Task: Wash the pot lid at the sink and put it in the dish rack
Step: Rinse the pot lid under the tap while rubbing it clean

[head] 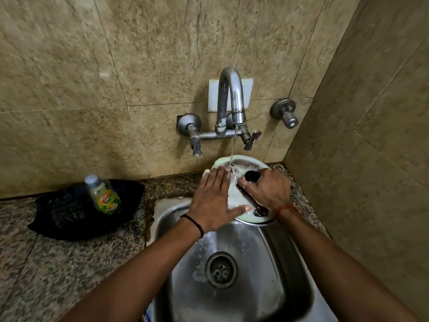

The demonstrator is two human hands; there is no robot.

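A round glass pot lid (236, 196) with a metal rim and a black knob (251, 176) is held over the back of the steel sink (274, 252), under a thin stream of water from the tap (232, 96). My right hand (267, 189) grips the lid at the knob. Spread flat on the lid's left half lies my left hand (213, 198), fingers toward the stream, thumb along the lower rim. No dish rack is in view.
A dish-soap bottle (104, 194) stands on a black cloth (81, 210) on the speckled granite counter (58, 263) at the left. Tiled walls close in behind and at the right. The sink's drain (220, 270) lies below the hands.
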